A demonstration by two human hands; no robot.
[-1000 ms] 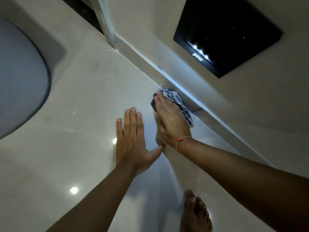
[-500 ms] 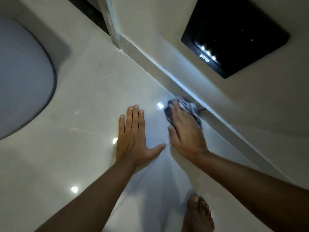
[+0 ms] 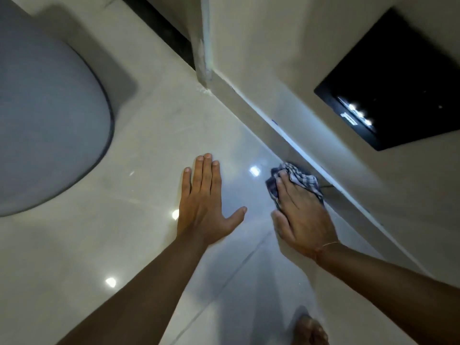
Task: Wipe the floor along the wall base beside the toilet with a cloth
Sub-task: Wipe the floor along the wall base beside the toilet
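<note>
My right hand (image 3: 302, 215) presses a checked blue-and-white cloth (image 3: 301, 179) flat onto the glossy pale floor tiles (image 3: 149, 150), right against the wall base (image 3: 281, 135). Most of the cloth is under my fingers; only its far edge shows. My left hand (image 3: 202, 202) lies flat on the floor with fingers spread, a short way left of the cloth, holding nothing. The grey toilet (image 3: 42, 125) fills the left side of the view.
A black panel (image 3: 395, 83) with small lights is set in the wall above the skirting. A wall corner (image 3: 204, 58) juts out at the top centre. A bare foot (image 3: 308, 331) rests on the floor at the bottom right.
My right hand has slid the cloth along the wall base toward me and to the right. The left hand has stayed planted on the floor.
</note>
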